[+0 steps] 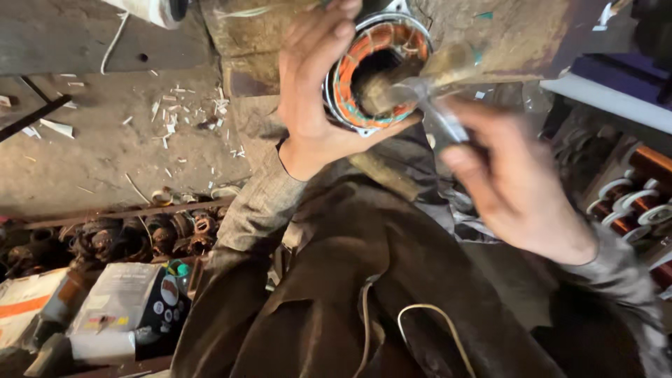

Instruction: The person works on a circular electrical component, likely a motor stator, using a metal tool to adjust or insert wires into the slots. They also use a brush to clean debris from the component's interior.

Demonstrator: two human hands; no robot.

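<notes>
above the lap, just under the edge of the rusty workbench [532, 35], a small motor stator [378, 73] is held up by the left hand [311, 91]. the fingers [329, 31] are wrapped over the top left of the ring and the thumb is pressed along its lower rim, so the stator is clamped with its bore facing the camera. copper-orange windings with greenish slot insulation are seen around the bore.

a slim tool [420, 87] with a wooden-looking shaft is poked into the bore by the right hand [514, 185]; its tip is blurred, so the exact kind cannot be told. the right fingers are curled and pinched around the tool's near end, with a strip of clear film apparently caught in the same grip.

step judged in hand: windings or slot liners being pressed and dressed inside the stator, mid-stroke. next move is judged to call for a steady left-hand clamp, short controlled pushes along the slot, and care that wire enamel is not scraped.

also noted: spools of copper wire [640, 189] at right, a row of old dusty wound cores [140, 234] at lower left, a printed carton [126, 301] below them, paper scraps on the concrete floor [105, 154].
</notes>
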